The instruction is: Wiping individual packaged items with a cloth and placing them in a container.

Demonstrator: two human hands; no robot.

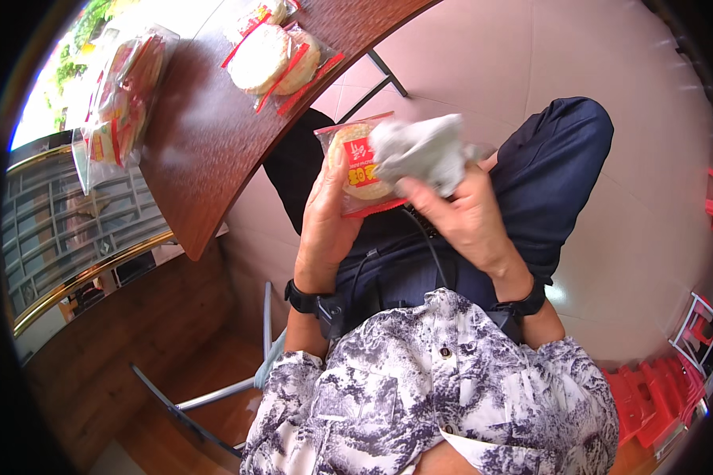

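Observation:
My left hand (327, 214) grips the left side of a clear packet of rice crackers (362, 172), its thumb lying along the front. The packet has red sealed edges and a red printed patch with writing. In my right hand (466, 217) is a crumpled pale grey cloth (425, 148), pinched between thumb and fingers. The cloth covers the packet's right part, so that side is hidden. Both hands are above my lap, just off the table's edge.
On the brown wooden table (196, 160) lie several more cracker packets (273, 62). A clear bag of packets (122, 101) sits at the table's left side, by a metal railing (95, 196). Red plastic stools (647, 404) stand at lower right. A metal chair frame (214, 395) is at lower left.

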